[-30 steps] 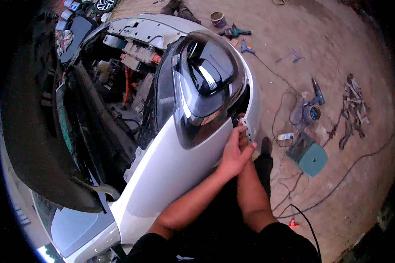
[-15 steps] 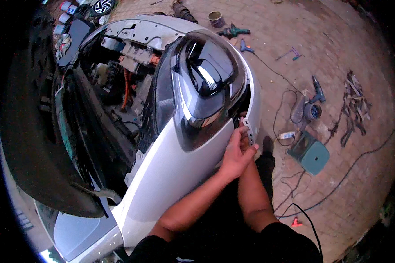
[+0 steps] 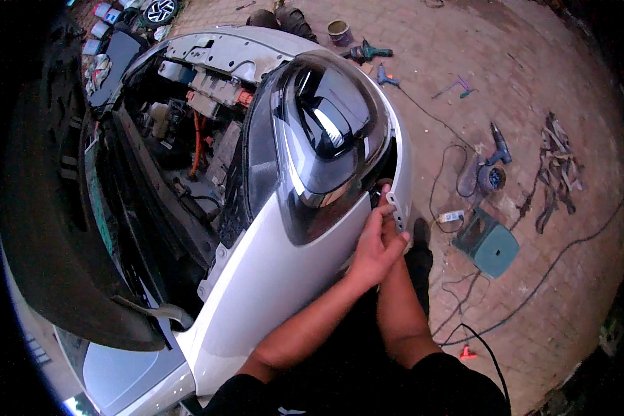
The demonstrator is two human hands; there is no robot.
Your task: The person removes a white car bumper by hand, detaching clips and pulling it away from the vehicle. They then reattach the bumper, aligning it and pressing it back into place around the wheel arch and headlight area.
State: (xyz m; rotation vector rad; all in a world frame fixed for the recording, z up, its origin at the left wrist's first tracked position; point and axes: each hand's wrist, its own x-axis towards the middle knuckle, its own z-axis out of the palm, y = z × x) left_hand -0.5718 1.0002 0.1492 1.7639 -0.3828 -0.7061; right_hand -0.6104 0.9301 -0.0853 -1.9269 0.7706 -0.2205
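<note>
Head view: front corner of a white car [image 3: 218, 45].
Bumper [image 3: 403, 159]: right of the headlight [image 3: 334, 132], dark gap between, near the fender [image 3: 284, 256].
Left hand [image 3: 376, 248]: bent-fingered at the bumper's holed edge; cannot tell whether gripping.
Right hand [image 3: 390, 225]: largely hidden beneath; cannot tell whether open.
Floor [image 3: 568, 291]: drill [image 3: 500, 145], green box [image 3: 497, 254].

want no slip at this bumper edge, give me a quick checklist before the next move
1. Hood raised: ok.
2. Headlight sitting in its opening: ok.
3. Bumper closed up against the headlight: not ok, a dark gap shows.
4. Left hand at the bumper's holed edge: ok.
5. Grip of the right hand: cannot tell, mostly hidden behind the left hand.
6. Green power tool away from both hands: ok, on the ground.
</note>
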